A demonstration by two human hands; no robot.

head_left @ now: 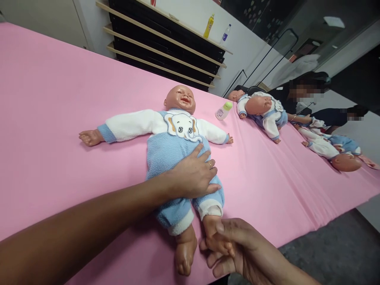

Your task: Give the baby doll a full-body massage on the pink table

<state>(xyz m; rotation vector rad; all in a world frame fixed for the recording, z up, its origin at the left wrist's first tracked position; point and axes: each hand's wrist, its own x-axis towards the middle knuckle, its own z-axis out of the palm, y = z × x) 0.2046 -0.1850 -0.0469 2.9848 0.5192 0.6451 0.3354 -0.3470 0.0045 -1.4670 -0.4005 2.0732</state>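
A baby doll [166, 148] in a white and blue fleece romper with an elephant face on the chest lies on its back, arms spread. My left hand [192, 174] rests flat across its lower belly and thigh, open with the fingers apart; a ring is on one finger. Below, my right hand [237, 241] has its thumb on top of the doll's foot [218, 237] and its fingers underneath. The other foot [185, 253] lies bare beside it, untouched. Past the doll's outstretched arm stands a small bottle [222, 111] with a green cap, leaning slightly in view.
A pink cloth covers the table [53, 95]. More dressed dolls [267, 114] lie to the right, where two people [308, 93] are at work. Behind stands a black shelf unit [166, 43] with a yellow bottle [209, 26] and a clear bottle [226, 33] on top.
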